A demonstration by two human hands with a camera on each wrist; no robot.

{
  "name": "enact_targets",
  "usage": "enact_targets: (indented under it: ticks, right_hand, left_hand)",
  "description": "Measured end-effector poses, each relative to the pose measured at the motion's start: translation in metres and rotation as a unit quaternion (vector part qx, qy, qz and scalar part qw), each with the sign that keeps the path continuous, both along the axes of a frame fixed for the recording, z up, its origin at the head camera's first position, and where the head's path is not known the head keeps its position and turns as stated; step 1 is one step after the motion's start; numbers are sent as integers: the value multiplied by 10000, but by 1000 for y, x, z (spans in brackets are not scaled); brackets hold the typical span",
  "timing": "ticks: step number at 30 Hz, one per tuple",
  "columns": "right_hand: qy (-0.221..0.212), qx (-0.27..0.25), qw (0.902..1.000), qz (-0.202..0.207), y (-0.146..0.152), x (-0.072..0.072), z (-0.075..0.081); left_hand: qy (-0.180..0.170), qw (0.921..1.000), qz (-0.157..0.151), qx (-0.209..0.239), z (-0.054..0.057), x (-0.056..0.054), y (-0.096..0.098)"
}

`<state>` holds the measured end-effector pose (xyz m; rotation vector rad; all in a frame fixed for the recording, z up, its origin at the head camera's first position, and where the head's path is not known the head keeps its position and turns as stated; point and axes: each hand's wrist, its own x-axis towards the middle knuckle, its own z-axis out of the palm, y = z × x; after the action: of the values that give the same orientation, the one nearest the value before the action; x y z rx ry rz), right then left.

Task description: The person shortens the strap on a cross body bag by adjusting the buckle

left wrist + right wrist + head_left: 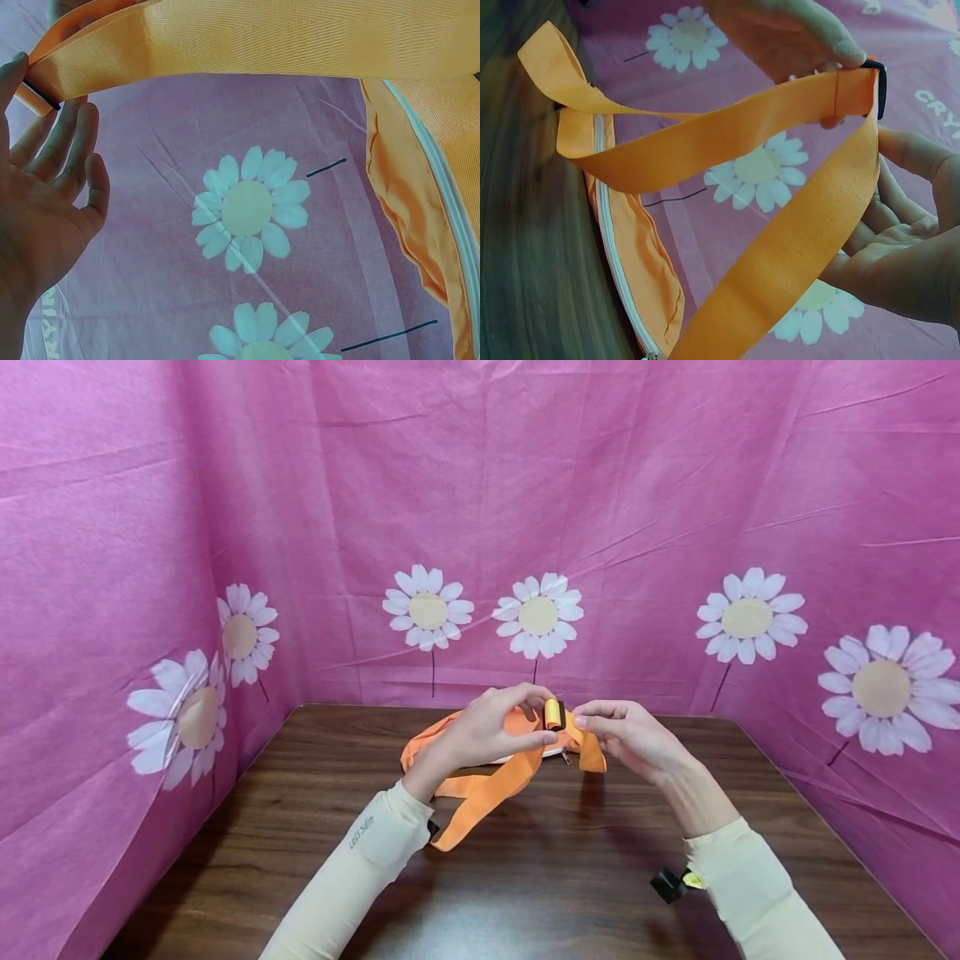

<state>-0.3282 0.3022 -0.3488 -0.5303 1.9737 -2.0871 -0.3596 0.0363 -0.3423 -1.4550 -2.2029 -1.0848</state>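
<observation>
An orange waist bag with a white zipper lies towards the back of the table. Its wide orange strap is raised and threaded through a black slide buckle. My left hand pinches the buckle and the webbing at it between thumb and fingers. From the other side, my right hand pinches the strap right beside the buckle, and a short length hangs below those fingers. In the left wrist view the left hand has its fingertips at the buckle's edge.
The dark wood table is enclosed by a pink cloth printed with white daisies. A loop of strap droops in front of the bag. Black wrist camera mounts, one by the right sleeve, hang below the forearms.
</observation>
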Motion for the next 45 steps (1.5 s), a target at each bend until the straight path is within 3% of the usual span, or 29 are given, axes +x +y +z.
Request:
enact_targets:
  ticks: [11,15,24,32,37,45]
  right_hand:
    - [48,87,9997,-241,-4,6,6]
    - [96,110,9998,-155,-4,6,6]
    - [412,955,9946,-33,2,-1,-2]
    - [262,773,9966,-82,3,-1,-4]
    - [154,376,9991,90,1,2,-2]
    - [135,106,9994,310,-4,8,4]
  left_hand:
    - [20,9993,-336,-145,2,0,7]
    - [76,9995,-314,-71,3,0,5]
    - [113,9998,-95,140,5,1,-3]
    - [-34,9996,-128,249,3,1,-5]
    - [-135,9996,-141,220,0,1,-4]
    - [-205,9987,-430,165,-4,0,2]
